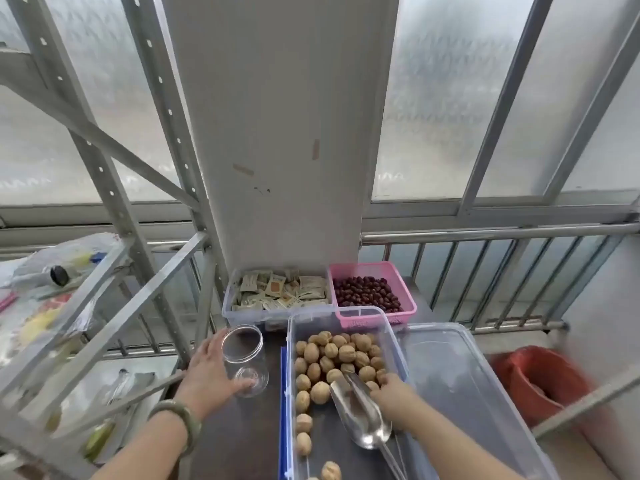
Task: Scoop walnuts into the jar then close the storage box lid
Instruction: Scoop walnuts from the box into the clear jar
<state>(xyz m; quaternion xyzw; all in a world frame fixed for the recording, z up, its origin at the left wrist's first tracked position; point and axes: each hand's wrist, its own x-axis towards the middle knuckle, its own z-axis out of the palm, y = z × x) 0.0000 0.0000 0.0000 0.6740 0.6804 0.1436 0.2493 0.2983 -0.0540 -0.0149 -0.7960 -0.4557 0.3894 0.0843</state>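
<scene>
storage box [394,337]: clear, open, long axis running away from you, walnuts [337,358] heaped at its far end. scoop [360,415]: metal, lying in the box, bowl toward you. your right hand [393,393] reaches in at the scoop; grip unclear. jar [244,360]: clear, mouth tilted away from you, your left hand [207,370] wrapped around it. lid [460,382]: flat beside the box.

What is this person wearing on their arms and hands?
Both forearms are bare, with no sleeves in view and no gloves. The left hand has a pale green, rounded bangle around its wrist. The right hand shows no jewellery.
</scene>
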